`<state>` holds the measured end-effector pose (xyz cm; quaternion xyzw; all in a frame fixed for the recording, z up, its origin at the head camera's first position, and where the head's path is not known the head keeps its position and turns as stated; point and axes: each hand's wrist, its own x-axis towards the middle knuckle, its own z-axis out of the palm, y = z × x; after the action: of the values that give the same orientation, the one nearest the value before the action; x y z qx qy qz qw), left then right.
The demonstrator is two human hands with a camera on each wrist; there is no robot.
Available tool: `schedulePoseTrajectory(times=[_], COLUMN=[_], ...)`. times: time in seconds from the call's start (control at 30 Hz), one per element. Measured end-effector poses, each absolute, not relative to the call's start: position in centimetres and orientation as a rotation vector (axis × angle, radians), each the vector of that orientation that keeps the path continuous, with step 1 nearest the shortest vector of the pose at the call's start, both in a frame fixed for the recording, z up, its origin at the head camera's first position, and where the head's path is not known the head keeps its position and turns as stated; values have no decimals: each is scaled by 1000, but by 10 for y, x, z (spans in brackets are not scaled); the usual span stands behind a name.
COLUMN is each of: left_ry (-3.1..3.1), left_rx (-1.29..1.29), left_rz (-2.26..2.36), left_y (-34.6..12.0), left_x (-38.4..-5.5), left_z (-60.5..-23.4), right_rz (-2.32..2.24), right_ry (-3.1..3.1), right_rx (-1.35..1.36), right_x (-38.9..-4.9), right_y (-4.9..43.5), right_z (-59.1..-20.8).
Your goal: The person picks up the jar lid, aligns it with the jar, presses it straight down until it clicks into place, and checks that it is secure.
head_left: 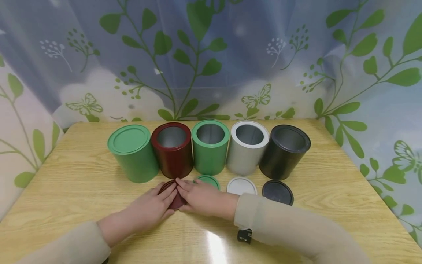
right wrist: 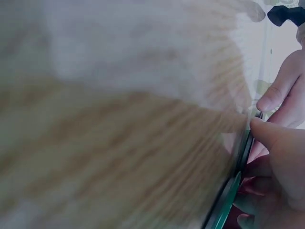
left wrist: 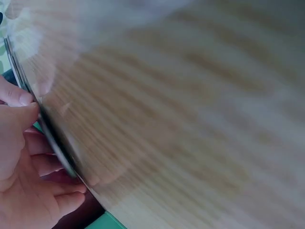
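A dark red round lid lies on the table, partly covered by both hands. My left hand holds its left side, fingers across the top and thumb at the near edge. On the other side my right hand holds it the same way, its fingertips close to the left ones. In the left wrist view, the left hand is low over the tabletop beside the lid's thin edge. A green lid sits partly behind the right hand. Just behind the hands stands a dark red can, its top open.
Left of the red can stands a green can with its lid on. To the right are an open green can, a white can and a black can. A white lid and a black lid lie before them.
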<state>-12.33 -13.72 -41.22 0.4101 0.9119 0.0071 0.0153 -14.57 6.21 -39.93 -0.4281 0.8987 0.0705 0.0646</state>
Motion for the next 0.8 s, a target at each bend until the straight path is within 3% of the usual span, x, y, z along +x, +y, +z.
schedulePoseTrajectory(times=[0.8], left_ry=[3094], left_rx=[1543], left_rz=[257], left_y=[-147], left_x=[-121], left_z=[-398], right_rz=[180], right_ry=[2778], right_rx=[-1338], right_x=[-137], right_y=[70], right_z=[-366])
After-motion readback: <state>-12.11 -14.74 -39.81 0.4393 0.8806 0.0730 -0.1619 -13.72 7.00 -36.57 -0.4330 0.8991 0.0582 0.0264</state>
